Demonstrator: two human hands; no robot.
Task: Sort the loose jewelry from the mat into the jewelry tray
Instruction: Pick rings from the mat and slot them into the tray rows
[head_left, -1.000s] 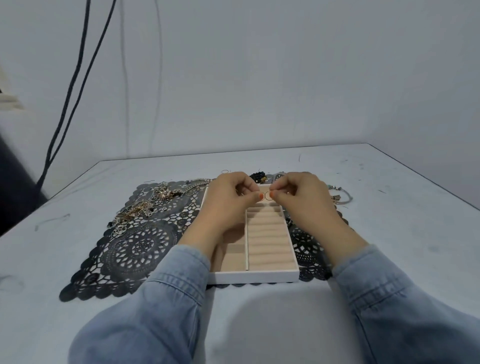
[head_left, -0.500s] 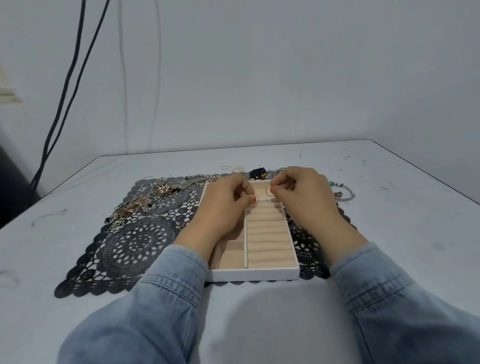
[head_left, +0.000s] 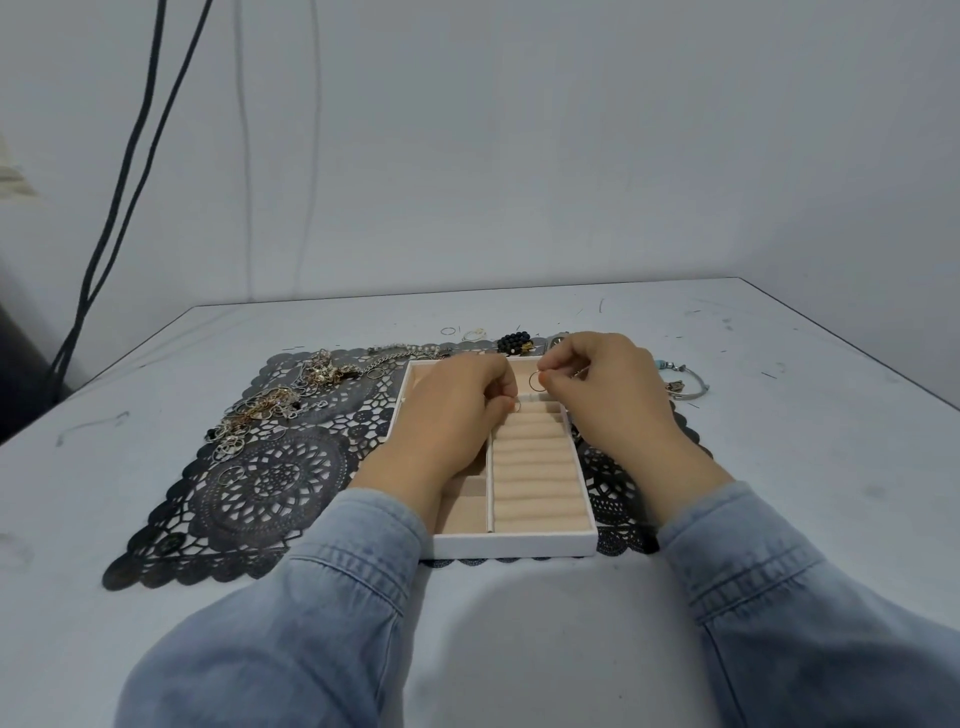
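Right hand (head_left: 602, 387) pinches a thin hoop (head_left: 535, 382); left hand (head_left: 454, 415) looks like it's pinching a ring (head_left: 516, 406). Best to ease each one straight down into a tray (head_left: 514, 546) slot.

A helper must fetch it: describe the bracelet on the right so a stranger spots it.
Find the black lace mat with the white jewelry tray on it. Just right of the right hand, at the mat's far right corner, lies the bracelet. It is a lone silver bangle with a turquoise bead, unlike the tangled chains at left.
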